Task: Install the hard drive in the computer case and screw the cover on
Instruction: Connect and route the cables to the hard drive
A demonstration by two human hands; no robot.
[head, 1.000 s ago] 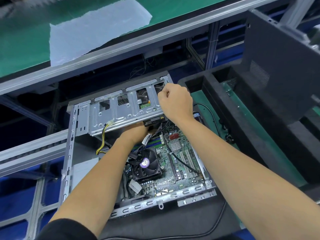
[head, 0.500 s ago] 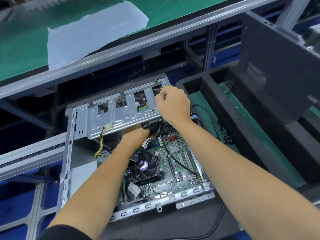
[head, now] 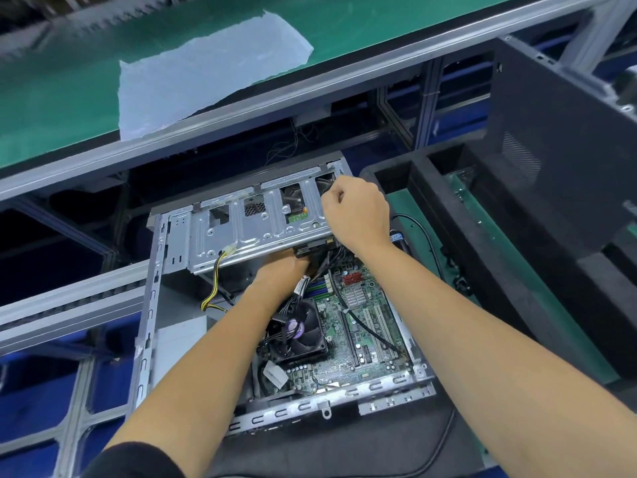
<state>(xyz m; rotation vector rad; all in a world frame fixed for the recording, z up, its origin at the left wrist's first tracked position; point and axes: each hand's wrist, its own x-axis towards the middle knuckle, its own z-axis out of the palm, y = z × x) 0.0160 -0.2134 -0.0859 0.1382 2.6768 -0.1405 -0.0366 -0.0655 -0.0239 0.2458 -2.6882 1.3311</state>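
Clearly mid-job: the open computer case (head: 148,305) lies on its side on the bench, motherboard exposed. The hard drive (head: 295,205) already sits inside the silver drive cage (head: 241,232), showing through its cut-outs. The person's right hand (head: 356,212) rests on the cage's far right corner, fingers curled into a fist; whether it pinches a screw or tab is hidden. The left hand (head: 281,265) reaches under the cage near the drive's connectors, fingers out of sight. The dark cover (head: 551,125) stands apart to the right, not yet fitted or screwed on.
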